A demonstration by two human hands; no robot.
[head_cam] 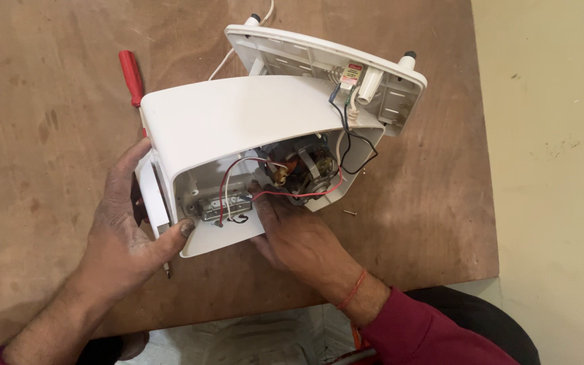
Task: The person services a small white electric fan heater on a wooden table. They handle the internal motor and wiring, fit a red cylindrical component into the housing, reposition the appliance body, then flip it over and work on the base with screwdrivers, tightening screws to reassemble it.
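A white curved plastic appliance housing [238, 122] lies opened at the centre of the brown wooden table [49, 135]. The left hand [126, 230] clamps its seven o'clock edge, thumb on the rim. The right hand [292, 233], fingers apart, reaches into the cavity at five o'clock, touching the copper-wound motor [302, 169]. A red-handled screwdriver [130, 76] lies at ten o'clock.

A motor [303, 170] sits inside the housing [238, 122], screwdriver [130, 76] left.
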